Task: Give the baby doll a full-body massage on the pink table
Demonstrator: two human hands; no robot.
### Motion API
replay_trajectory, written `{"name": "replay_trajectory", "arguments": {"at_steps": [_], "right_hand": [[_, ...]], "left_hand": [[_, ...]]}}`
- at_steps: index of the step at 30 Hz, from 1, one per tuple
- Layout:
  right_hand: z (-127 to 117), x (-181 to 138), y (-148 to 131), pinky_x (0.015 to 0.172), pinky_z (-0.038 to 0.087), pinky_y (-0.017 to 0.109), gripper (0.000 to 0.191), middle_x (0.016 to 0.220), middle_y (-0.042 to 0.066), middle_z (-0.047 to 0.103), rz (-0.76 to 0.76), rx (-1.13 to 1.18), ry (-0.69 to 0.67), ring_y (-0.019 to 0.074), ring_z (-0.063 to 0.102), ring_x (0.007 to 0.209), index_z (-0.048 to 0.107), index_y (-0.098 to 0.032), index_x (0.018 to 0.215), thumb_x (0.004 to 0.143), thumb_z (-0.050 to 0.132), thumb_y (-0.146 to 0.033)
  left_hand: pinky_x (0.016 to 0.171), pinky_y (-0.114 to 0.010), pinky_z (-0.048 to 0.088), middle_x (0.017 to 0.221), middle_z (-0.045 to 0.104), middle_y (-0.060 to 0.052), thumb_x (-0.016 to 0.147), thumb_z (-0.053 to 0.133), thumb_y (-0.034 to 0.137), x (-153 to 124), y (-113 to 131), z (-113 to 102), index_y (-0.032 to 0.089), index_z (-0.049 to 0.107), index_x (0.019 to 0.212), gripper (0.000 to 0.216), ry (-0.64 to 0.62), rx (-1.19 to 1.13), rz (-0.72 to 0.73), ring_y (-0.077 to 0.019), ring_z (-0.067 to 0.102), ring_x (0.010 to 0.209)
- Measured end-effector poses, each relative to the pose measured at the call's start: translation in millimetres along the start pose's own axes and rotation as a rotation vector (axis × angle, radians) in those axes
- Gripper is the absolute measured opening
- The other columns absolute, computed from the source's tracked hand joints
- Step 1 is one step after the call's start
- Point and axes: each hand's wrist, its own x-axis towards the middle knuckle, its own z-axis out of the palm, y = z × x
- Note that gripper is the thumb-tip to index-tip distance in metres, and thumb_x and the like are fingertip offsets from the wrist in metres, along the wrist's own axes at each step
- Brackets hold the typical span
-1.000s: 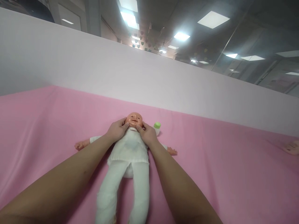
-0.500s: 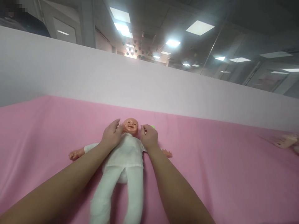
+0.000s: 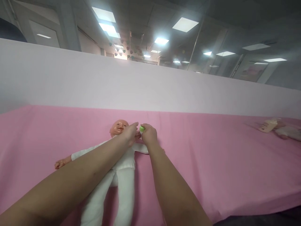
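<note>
A baby doll (image 3: 117, 163) in white clothes lies on its back on the pink cloth (image 3: 211, 157), head away from me and arms spread. My right hand (image 3: 148, 135) is closed round a small bottle with a green cap (image 3: 142, 128), just right of the doll's head. My left hand (image 3: 130, 133) reaches across the doll's chest with its fingers stretched toward that cap, beside the doll's chin. Most of the bottle is hidden by my fingers.
A pale partition wall (image 3: 150, 84) runs along the far side of the pink cloth. At the far right lie another doll (image 3: 288, 131) and a pale packet (image 3: 268, 125). The cloth's near edge drops off at the bottom right.
Both hands left the doll's head and moved right. My right hand has closed round the green-capped bottle, and my left hand now reaches toward it. The view has swung right.
</note>
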Motion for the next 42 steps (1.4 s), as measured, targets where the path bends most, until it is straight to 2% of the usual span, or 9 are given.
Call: {"name": "replay_trajectory", "arguments": {"at_steps": [5, 10, 18, 23, 25, 28, 32, 36, 42], "right_hand": [[-1, 2, -1, 0.096, 0.047, 0.028, 0.037, 0.113, 0.003, 0.074, 0.022, -0.014, -0.024, 0.0184, 0.065, 0.109, 0.074, -0.024, 0.109, 0.084, 0.049, -0.010], [2, 2, -5, 0.082, 0.047, 0.028, 0.029, 0.097, 0.002, 0.074, 0.040, -0.085, -0.041, 0.0199, 0.065, 0.091, 0.073, -0.024, 0.098, 0.084, 0.050, -0.013], [1, -3, -5, 0.097, 0.049, 0.032, 0.045, 0.117, 0.006, 0.071, -0.018, -0.073, 0.014, 0.0215, 0.064, 0.112, 0.067, -0.021, 0.118, 0.081, 0.046, -0.006], [-11, -15, -34, 0.116, 0.039, 0.044, 0.048, 0.146, 0.014, 0.054, -0.278, -0.044, 0.055, 0.0267, 0.047, 0.139, 0.058, -0.015, 0.133, 0.085, 0.055, -0.019], [-16, -28, -59, 0.118, 0.037, 0.045, 0.048, 0.144, 0.014, 0.057, -0.434, -0.006, -0.035, 0.0270, 0.049, 0.137, 0.058, -0.015, 0.134, 0.087, 0.059, -0.026], [-22, -56, -99, 0.120, 0.036, 0.046, 0.060, 0.149, 0.010, 0.054, -0.615, 0.035, -0.350, 0.0267, 0.047, 0.140, 0.050, -0.021, 0.146, 0.089, 0.063, -0.036], [-25, -88, -129, 0.126, 0.017, 0.054, 0.083, 0.165, 0.015, 0.029, -0.611, -0.099, -0.695, 0.0316, 0.023, 0.154, 0.024, -0.014, 0.161, 0.095, 0.057, -0.052], [-33, -104, -135, 0.127, 0.012, 0.054, 0.095, 0.167, 0.019, 0.015, -0.573, -0.138, -0.797, 0.0336, 0.012, 0.156, 0.016, -0.009, 0.162, 0.094, 0.055, -0.064], [-37, -112, -137, 0.128, 0.013, 0.049, 0.095, 0.169, 0.016, 0.010, -0.713, -0.014, -0.831, 0.0301, 0.008, 0.157, 0.006, -0.010, 0.163, 0.098, 0.048, -0.065]], "left_hand": [[0.049, -0.023, 0.044, 0.059, 0.049, 0.001, 0.098, 0.054, 0.033, 19, -11, 16, 0.018, 0.054, 0.083, 0.021, 0.039, -0.019, -0.023, -0.0132, 0.050, 0.049], [0.050, -0.023, 0.045, 0.059, 0.050, 0.000, 0.098, 0.054, 0.033, 21, -10, 9, 0.018, 0.054, 0.081, 0.022, 0.051, -0.075, -0.037, -0.0139, 0.052, 0.050], [0.076, -0.031, 0.060, 0.089, 0.070, -0.015, 0.097, 0.055, 0.039, -32, 0, -46, 0.010, 0.066, 0.096, 0.031, 0.003, -0.261, 0.032, -0.0210, 0.071, 0.080], [0.083, -0.032, 0.062, 0.101, 0.071, -0.019, 0.098, 0.050, 0.037, -53, 3, -87, 0.007, 0.067, 0.106, 0.036, -0.032, -0.441, 0.073, -0.0233, 0.073, 0.092], [0.082, -0.032, 0.062, 0.100, 0.071, -0.019, 0.098, 0.049, 0.038, -54, 5, -96, 0.007, 0.067, 0.107, 0.037, -0.032, -0.494, 0.083, -0.0232, 0.073, 0.091], [0.078, -0.031, 0.063, 0.091, 0.071, -0.016, 0.097, 0.051, 0.040, -52, 5, -99, 0.009, 0.067, 0.101, 0.035, -0.056, -0.549, 0.069, -0.0220, 0.073, 0.084], [0.079, -0.037, 0.063, 0.096, 0.072, -0.019, 0.095, 0.051, 0.052, -51, 6, -100, 0.008, 0.067, 0.104, 0.047, -0.105, -0.586, 0.008, -0.0269, 0.074, 0.089], [0.080, -0.037, 0.063, 0.114, 0.070, -0.024, 0.096, 0.047, 0.056, -48, 12, -112, 0.005, 0.064, 0.120, 0.059, -0.113, -0.580, 0.004, -0.0296, 0.073, 0.102], [0.087, -0.038, 0.061, 0.121, 0.069, -0.026, 0.097, 0.042, 0.061, -48, 19, -119, 0.002, 0.054, 0.134, 0.071, -0.198, -0.669, 0.015, -0.0302, 0.070, 0.112]]}}
